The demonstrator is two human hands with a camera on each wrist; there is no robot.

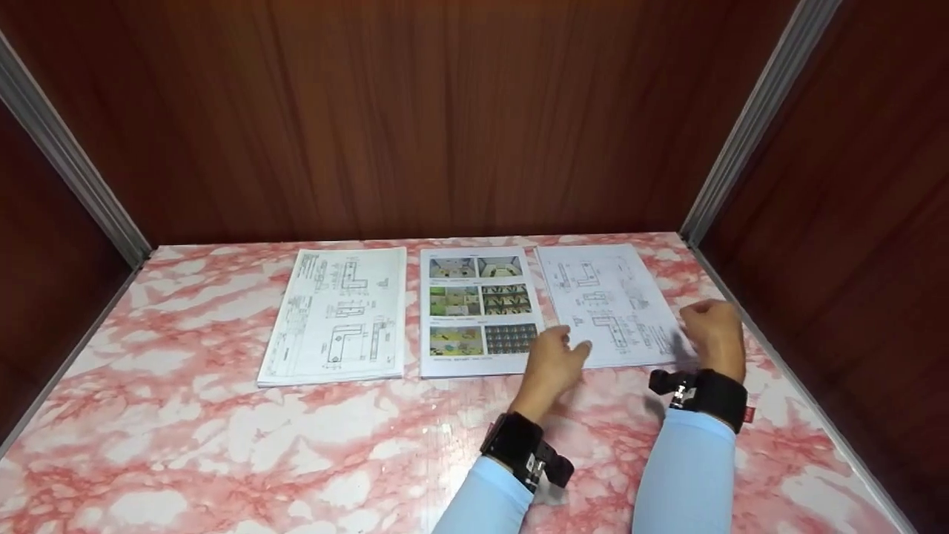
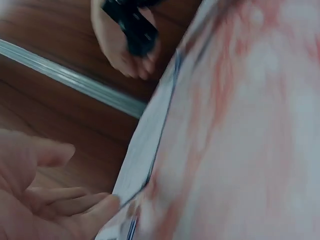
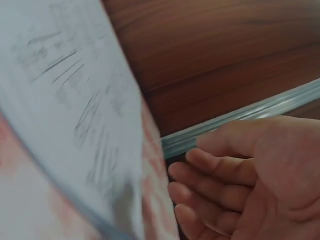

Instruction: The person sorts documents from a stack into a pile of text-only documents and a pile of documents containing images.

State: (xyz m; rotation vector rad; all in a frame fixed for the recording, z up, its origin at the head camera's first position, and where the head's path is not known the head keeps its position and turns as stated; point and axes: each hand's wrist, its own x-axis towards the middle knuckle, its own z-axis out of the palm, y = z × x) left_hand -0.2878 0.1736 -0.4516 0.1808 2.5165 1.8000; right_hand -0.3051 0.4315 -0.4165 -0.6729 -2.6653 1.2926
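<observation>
Three stacks of printed paper lie side by side on a table. The right stack (image 1: 608, 304) shows technical line drawings, and my two hands are on either side of its near part. My left hand (image 1: 554, 363) is between this stack and the middle stack (image 1: 478, 365), its thumb apart from its fingers. Just off the right stack's right edge is my right hand (image 1: 715, 332). In the right wrist view its fingers (image 3: 215, 182) bend loosely, holding nothing. The middle stack carries colour pictures; the left stack (image 1: 308, 334) has more line drawings.
The table (image 1: 245, 452) has a red and white marbled top. Dark wood-grain panels (image 1: 415, 119) enclose it at the back and sides, with metal posts (image 1: 756, 126) at the corners. Black wrist cameras (image 1: 517, 441) are strapped over light blue sleeves (image 1: 686, 475).
</observation>
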